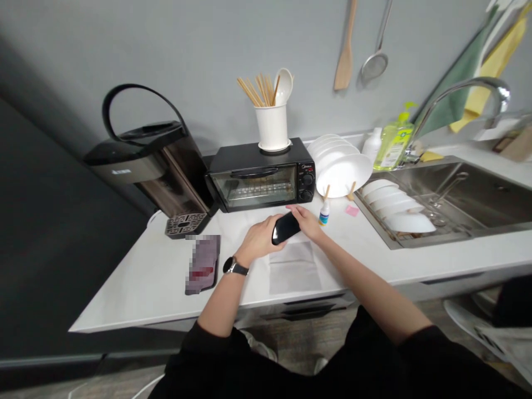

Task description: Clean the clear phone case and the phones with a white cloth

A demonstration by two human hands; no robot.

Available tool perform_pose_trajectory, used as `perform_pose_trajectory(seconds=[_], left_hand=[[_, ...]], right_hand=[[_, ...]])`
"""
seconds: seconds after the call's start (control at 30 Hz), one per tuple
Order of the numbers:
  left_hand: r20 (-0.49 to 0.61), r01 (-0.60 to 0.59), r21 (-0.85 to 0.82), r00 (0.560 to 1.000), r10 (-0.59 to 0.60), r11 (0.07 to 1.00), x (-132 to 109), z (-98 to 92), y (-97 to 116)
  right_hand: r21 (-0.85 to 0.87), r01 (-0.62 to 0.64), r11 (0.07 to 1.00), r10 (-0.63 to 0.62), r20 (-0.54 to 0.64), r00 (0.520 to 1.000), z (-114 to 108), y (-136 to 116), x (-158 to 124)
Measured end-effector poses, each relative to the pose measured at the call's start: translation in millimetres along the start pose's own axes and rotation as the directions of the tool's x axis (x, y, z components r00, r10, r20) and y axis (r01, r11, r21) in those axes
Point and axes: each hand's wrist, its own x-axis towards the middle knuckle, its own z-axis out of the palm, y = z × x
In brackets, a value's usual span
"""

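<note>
A black, glossy object with rounded ends (286,228) is held between both hands above the counter; its exact kind is not clear. My left hand (262,238), with a dark watch on the wrist, wraps around its left side. From the right, my right hand (306,220) closes on the other end, fingers on its top edge. Under the hands a thin grey cloth or sheet (294,271) lies flat near the counter's front edge. Just right of my right hand stands a small white bottle (324,213) with a blue label. A pink slip (352,210) lies beyond it.
A phone (203,265) lies at left before a dark water dispenser (166,177). Behind the hands stands a toaster oven (260,185) bearing a utensil holder (272,127). Racked plates (343,172), a soap bottle (393,141) and a sink (477,208) with bowls are on the right.
</note>
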Motion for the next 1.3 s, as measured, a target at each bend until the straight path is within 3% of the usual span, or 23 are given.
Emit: perform_pose_trajectory(seconds=[0.2, 0.43, 0.53, 0.67, 0.8, 1.03, 1.3], left_hand=[[-0.005, -0.063, 0.121, 0.998, 0.064, 0.991, 2, -1.7, -5], [-0.011, -0.087, 0.131, 0.996, 0.089, 0.988, 0, -5.9, -5], [-0.108, 0.025, 0.093, 0.994, -0.015, 0.995, 2, -7.9, -3], [-0.216, 0.211, 0.066, 0.957, -0.192, 0.975, 5, -4.8, 2], [-0.250, 0.240, 0.092, 0.945, -0.211, 0.966, 5, 5.4, 11], [-0.304, 0.267, 0.068, 0.923, -0.234, 0.961, 3, 17.5, 21], [-0.315, 0.205, -0.196, 0.913, -0.259, 0.959, 3, 11.3, 18]], right_hand=[[0.294, -0.227, 0.929, 0.209, 0.091, 0.974, 7, 15, 6], [0.474, -0.395, 0.787, 0.352, 0.181, 0.919, 1, 5, 2], [0.575, -0.413, 0.706, 0.354, 0.219, 0.909, 5, -4, -1], [0.756, -0.313, 0.575, 0.304, 0.157, 0.940, 17, -11, -6], [0.783, -0.293, 0.549, 0.321, 0.127, 0.939, 20, -8, -8], [0.806, -0.375, 0.458, 0.379, 0.205, 0.902, 12, -3, -5], [0.797, -0.434, 0.420, 0.351, 0.298, 0.888, 13, -12, -7]])
